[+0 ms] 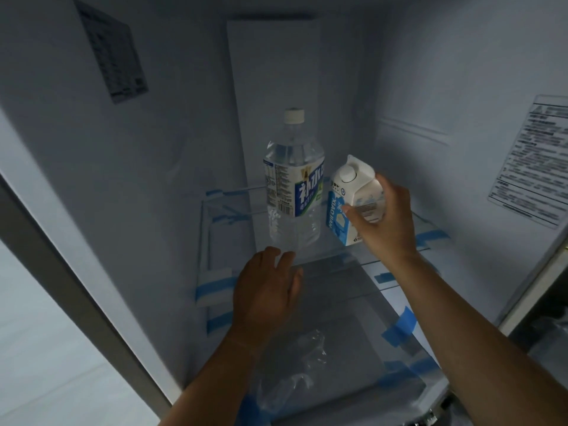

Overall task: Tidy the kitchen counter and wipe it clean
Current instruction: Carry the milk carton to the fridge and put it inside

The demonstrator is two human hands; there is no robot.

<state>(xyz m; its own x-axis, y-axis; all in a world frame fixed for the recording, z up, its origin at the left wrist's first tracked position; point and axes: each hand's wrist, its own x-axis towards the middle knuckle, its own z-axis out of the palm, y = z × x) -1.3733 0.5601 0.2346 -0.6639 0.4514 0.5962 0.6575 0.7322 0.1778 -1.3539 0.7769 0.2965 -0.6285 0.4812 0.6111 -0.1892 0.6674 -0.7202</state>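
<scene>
Right hand (388, 223) pinches milk carton (353, 204) by its side panels, tilted. Left hand (265, 290) spread, empty. Carton's light, walls soft; grip low, don't squeeze

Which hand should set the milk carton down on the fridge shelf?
Right. The right hand already grips the milk carton beside the water bottle; the left hand is empty, lower down.

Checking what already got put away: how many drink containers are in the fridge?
2. A clear water bottle stands upright on the glass shelf; a milk carton sits tilted to its right, gripped by the right hand. None look hidden.
</scene>
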